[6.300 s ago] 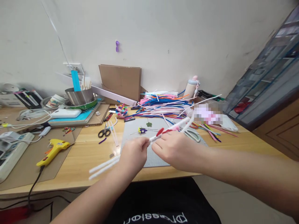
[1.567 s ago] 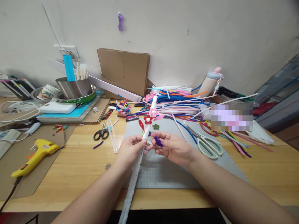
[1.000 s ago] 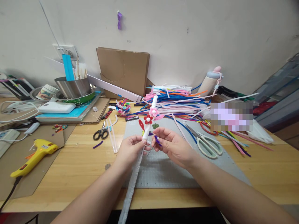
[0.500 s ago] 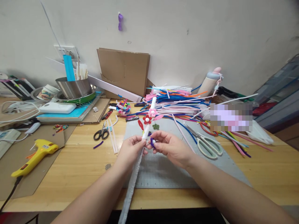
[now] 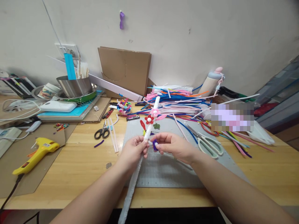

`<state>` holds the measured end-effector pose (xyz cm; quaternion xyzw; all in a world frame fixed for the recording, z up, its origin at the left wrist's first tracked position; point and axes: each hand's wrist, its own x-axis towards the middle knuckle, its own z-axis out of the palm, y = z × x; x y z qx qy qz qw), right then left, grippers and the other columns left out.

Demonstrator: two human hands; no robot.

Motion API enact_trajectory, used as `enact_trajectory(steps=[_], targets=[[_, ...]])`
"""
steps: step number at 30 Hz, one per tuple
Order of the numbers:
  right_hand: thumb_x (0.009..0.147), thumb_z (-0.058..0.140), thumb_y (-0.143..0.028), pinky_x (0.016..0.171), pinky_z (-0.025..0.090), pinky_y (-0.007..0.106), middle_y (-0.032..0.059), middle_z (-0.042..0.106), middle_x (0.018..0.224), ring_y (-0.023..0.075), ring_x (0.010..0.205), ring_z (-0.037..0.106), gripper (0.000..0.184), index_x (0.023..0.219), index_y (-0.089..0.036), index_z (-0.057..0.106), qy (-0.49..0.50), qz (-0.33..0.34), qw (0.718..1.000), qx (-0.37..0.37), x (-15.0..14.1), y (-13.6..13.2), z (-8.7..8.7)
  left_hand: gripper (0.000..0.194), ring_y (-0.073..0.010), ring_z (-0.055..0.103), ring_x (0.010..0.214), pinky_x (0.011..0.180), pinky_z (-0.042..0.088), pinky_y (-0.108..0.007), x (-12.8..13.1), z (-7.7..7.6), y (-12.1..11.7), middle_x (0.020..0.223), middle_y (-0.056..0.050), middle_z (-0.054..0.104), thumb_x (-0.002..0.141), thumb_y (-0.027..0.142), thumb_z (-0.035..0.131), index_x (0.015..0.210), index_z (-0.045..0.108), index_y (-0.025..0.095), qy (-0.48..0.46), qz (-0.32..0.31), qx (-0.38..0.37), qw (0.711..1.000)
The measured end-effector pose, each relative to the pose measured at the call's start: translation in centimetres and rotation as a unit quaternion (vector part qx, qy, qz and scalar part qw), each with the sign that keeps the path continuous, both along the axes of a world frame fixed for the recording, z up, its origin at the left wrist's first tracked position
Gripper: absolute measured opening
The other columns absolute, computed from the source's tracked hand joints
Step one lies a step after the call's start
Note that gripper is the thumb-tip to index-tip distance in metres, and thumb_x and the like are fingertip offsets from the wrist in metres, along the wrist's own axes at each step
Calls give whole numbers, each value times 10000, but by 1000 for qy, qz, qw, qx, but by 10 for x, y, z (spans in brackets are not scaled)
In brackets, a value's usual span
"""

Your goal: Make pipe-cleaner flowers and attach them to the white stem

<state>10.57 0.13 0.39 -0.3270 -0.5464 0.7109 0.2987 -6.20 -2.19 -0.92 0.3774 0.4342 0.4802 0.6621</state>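
Observation:
My left hand (image 5: pixel 135 148) is closed around a long white wrapped stick (image 5: pixel 132 186), which slants from the bottom edge up over the table. On its upper part sit a red flower (image 5: pixel 149 119) with a white centre and a pink flower (image 5: pixel 155 112). My right hand (image 5: pixel 175 147) pinches a small purple pipe-cleaner flower (image 5: pixel 155 145) with a pale centre, close against the stick beside my left fingers. Just beyond lie a green leaf shape (image 5: pixel 156 126) and a pink loop (image 5: pixel 161 117).
A grey cutting mat (image 5: pixel 163 179) lies beneath my hands. Right are large scissors (image 5: pixel 209 146) and piled pipe cleaners (image 5: pixel 177 109); left are small black scissors (image 5: pixel 102 133) and a yellow glue gun (image 5: pixel 37 155). Cardboard (image 5: pixel 126 71) leans on the wall; a metal bowl (image 5: pixel 74 87) holds sticks.
The upper end of the stick has shifted slightly right. My right fingers have turned the purple flower, so more of it shows, and a short white strand is now visible beside it.

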Motion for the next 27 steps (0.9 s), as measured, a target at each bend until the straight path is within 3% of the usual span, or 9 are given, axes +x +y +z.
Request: enact_trajectory(steps=[4, 11, 27], targets=[[710, 682, -242, 535, 385, 193, 29, 616, 771, 89, 664, 553, 236, 911, -132, 626, -22, 60, 997, -49, 7, 4, 1, 264, -51, 386, 419, 395, 346, -194, 1, 0, -2, 525, 36, 483, 631, 342, 687, 670, 534, 131, 16, -11, 4, 1000], [752, 646, -294, 497, 376, 183, 28, 606, 738, 99, 668, 578, 201, 850, -121, 620, -31, 114, 992, -39, 10, 7, -3, 265, -47, 396, 405, 384, 351, -192, 2, 0, -2, 540, 30, 508, 615, 347, 685, 664, 526, 140, 22, -4, 2, 1000], [771, 574, -261, 527, 363, 209, 10, 598, 697, 90, 606, 516, 121, 795, -143, 588, -143, 78, 985, 62, 2, 2, 1, 244, -59, 439, 411, 385, 376, -198, 1, -2, -2, 575, 12, 561, 623, 308, 680, 686, 510, 144, 31, 10, -4, 999]])
